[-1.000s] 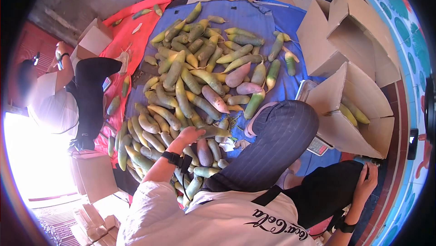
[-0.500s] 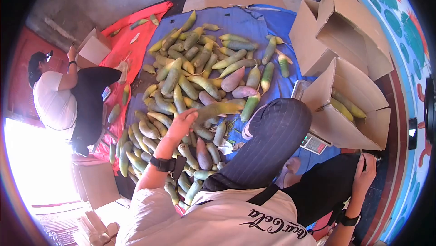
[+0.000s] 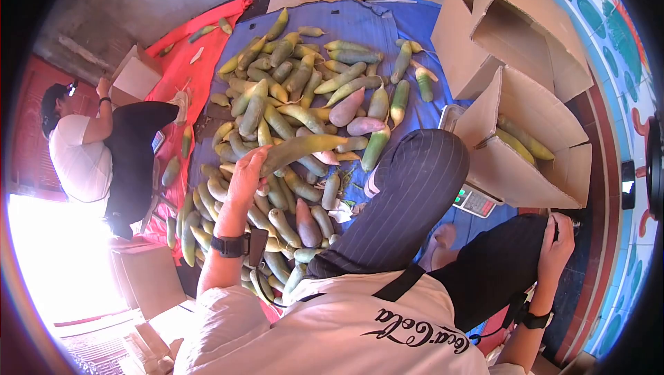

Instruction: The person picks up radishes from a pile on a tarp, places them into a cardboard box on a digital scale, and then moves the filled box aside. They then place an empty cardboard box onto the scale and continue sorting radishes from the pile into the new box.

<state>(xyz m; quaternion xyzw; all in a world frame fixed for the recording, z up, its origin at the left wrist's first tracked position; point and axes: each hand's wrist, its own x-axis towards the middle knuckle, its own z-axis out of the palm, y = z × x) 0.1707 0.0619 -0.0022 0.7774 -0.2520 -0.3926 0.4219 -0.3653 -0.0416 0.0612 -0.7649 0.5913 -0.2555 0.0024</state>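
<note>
My left hand (image 3: 246, 173) is closed around the thick end of a long green radish (image 3: 301, 149), whose yellowish tip points right. It is held over a heap of green radishes (image 3: 279, 122) on a blue sheet. A few pinkish radishes, one large pink radish (image 3: 346, 107) among them, lie in the heap. My right hand (image 3: 555, 245) rests on my right knee, fingers stretched over the black trousers and holding nothing. In front of that knee, an open cardboard box (image 3: 499, 162) with a few green radishes inside sits on a digital scale (image 3: 474, 201).
More open cardboard boxes (image 3: 453, 53) stand at the upper right, beside a painted tile wall. On the left another person (image 3: 81, 150) sits beside a red sheet (image 3: 200, 63) with scattered radishes. Cardboard (image 3: 146, 275) lies at the lower left.
My left hand has moved left and slightly up with the radish. My right hand stays on the knee. The whole view has shifted slightly, and more of the scale's display shows.
</note>
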